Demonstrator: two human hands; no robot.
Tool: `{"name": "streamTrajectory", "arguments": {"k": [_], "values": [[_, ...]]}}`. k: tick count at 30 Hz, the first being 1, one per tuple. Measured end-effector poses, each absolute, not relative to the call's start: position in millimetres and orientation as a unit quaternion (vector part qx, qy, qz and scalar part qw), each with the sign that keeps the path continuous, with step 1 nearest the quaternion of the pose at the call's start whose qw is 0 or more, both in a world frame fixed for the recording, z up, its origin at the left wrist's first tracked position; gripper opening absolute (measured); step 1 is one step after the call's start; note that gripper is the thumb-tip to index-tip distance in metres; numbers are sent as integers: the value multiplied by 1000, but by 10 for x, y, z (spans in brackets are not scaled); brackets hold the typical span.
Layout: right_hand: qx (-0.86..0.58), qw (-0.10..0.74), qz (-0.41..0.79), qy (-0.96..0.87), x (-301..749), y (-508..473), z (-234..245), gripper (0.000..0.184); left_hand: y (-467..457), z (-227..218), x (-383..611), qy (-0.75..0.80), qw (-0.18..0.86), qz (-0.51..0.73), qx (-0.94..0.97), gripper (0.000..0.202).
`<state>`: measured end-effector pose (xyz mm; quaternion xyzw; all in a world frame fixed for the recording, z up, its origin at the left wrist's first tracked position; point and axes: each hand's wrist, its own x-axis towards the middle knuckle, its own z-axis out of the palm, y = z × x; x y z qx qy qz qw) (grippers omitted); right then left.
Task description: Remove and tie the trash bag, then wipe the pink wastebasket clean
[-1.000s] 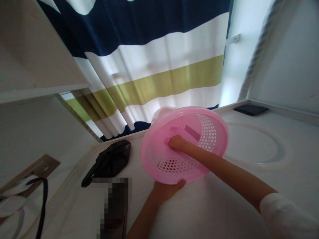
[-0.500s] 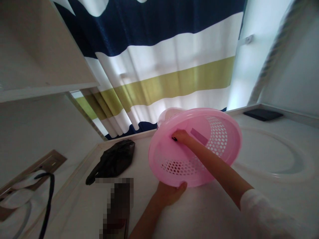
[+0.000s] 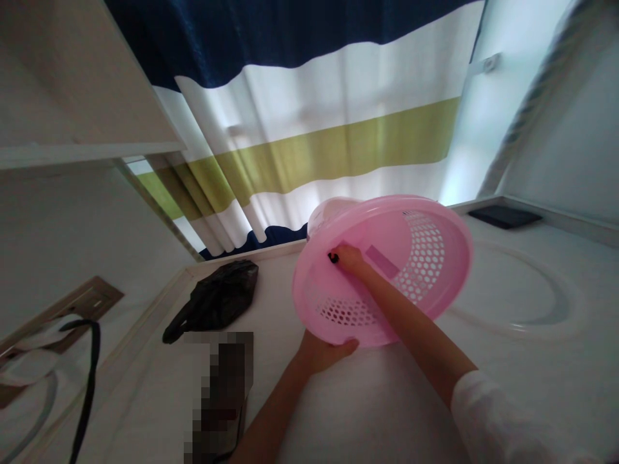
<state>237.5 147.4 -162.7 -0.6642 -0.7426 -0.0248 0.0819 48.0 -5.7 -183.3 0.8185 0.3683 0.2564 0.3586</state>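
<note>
A round pink plastic basket [image 3: 420,258] with perforated walls is tilted on its side, its opening facing me, above a white surface [image 3: 387,412]. My left hand [image 3: 322,351] grips the basket's lower rim from below. My right hand [image 3: 345,256] reaches deep inside the basket, fingers closed against its bottom with a small dark thing [image 3: 333,258] at the fingertips. A pink label strip [image 3: 383,260] shows on the basket's bottom beside that hand.
A crumpled black bag [image 3: 217,299] lies left of the basket. A large white ring [image 3: 546,322] lies on the surface to the right, a dark flat object [image 3: 505,216] in the far corner. A striped curtain [image 3: 314,129] hangs behind. A black strap [image 3: 87,380] at left.
The basket has risen slightly and tilted more toward me. My right hand has moved deeper toward the bottom, and a small dark thing now shows at its fingertips.
</note>
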Motion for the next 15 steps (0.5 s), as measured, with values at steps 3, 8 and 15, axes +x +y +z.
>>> {"name": "streamTrajectory", "arguments": {"k": [3,8,15], "values": [[-641,58,-17,-765,2401,1410,-1546,27,-62,-1860,473,386,364,269,804,60],[-572,6,-11,-820,2498,968,-1443,21,-62,-1887,485,356,377,279,808,58],[-520,-46,-74,-850,2407,232,-1313,20,-80,-1846,500,337,369,284,818,52]]}}
